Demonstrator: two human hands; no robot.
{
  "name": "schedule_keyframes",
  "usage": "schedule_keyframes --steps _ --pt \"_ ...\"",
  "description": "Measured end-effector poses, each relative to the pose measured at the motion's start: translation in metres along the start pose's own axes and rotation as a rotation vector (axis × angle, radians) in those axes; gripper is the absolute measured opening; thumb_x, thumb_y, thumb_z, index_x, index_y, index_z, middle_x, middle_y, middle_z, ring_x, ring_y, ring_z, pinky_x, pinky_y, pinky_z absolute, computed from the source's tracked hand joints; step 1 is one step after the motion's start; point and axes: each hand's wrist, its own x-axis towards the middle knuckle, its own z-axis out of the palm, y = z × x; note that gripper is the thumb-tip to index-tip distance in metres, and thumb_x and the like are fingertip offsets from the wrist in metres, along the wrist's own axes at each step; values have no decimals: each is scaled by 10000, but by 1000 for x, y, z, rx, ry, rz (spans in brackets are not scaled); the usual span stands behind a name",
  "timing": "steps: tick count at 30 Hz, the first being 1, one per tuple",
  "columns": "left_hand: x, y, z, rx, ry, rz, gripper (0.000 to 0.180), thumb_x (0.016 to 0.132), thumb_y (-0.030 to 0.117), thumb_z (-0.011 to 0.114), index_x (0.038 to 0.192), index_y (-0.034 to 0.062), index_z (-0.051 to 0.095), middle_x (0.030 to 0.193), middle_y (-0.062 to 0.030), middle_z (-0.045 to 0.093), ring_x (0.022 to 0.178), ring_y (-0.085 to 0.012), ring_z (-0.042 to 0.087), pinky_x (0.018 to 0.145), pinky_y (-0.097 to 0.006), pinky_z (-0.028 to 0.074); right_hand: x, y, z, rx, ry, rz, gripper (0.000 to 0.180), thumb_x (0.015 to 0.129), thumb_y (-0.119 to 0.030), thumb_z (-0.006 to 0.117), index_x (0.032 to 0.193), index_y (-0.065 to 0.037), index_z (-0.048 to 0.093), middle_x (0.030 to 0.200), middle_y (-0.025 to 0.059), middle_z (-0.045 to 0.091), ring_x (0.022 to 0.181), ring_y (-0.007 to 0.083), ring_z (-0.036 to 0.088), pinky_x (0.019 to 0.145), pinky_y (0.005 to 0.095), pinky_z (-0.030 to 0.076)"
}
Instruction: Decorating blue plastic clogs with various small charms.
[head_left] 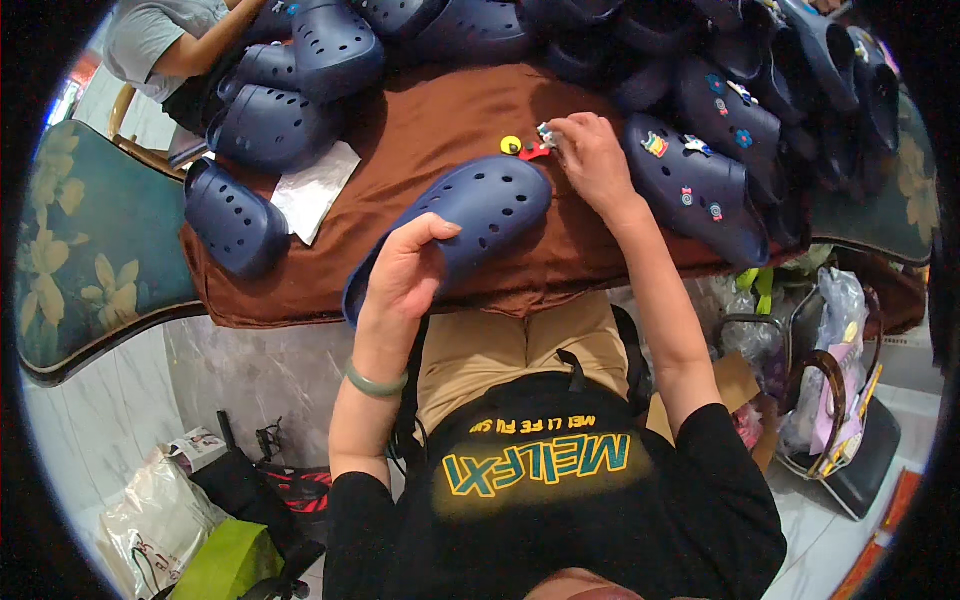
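Observation:
My left hand [412, 265] is wrapped round a navy blue clog [490, 212] with holes across its top, thumb on the upper and toe pointing away to the right. No charms show on this clog. Just beyond its toe, my right hand [596, 165] is closed in a pinch at a small white-and-blue shoe charm [545, 133]. Beside those fingertips lie a round yellow charm [511, 146] and a red piece [535, 152] on the brown cloth. To the right of my right hand rests a clog [697, 190] that bears several colourful charms.
Plain navy clogs [270, 128] stand at the left, near a white paper sheet [318, 190]. More clogs are piled along the far and right edges of the brown cloth [450, 110]. Another person's arm [205, 50] shows at the far left. Bags [155, 515] sit on the floor.

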Motion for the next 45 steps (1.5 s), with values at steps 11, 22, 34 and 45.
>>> schedule_keyframes --steps 11,22,34,45 --pt "4 0 11 41 -127 5 416 660 -30 605 1076 -40 613 1091 -134 647 1033 -243 608 971 -365 455 3 9 14 70 6 328 268 783 -245 735 926 -55 612 940 129 638 919 328 577 866 441 422" --pt "1 -3 6 56 -267 36 565 657 -48 623 1217 -41 552 1157 -126 624 1083 -227 588 993 -347 440 9 -55 -74 990 -547 686 148 884 -92 660 1010 -15 650 931 17 647 775 82 596 662 221 476" --pt "-6 -3 4 118 -187 18 492 653 -44 635 1141 -27 573 1074 -92 633 971 -185 605 901 -317 470 25 -54 -50 454 -563 163 345 840 -207 711 1085 6 594 1017 156 628 924 235 610 792 349 478" --pt "-7 -13 1 215 -144 28 486 630 -39 667 1108 -1 587 1004 -60 625 894 -164 600 833 -289 489 30 -69 -46 268 -739 191 430 886 -120 631 1260 -17 447 1182 185 568 1129 287 556 952 378 439"
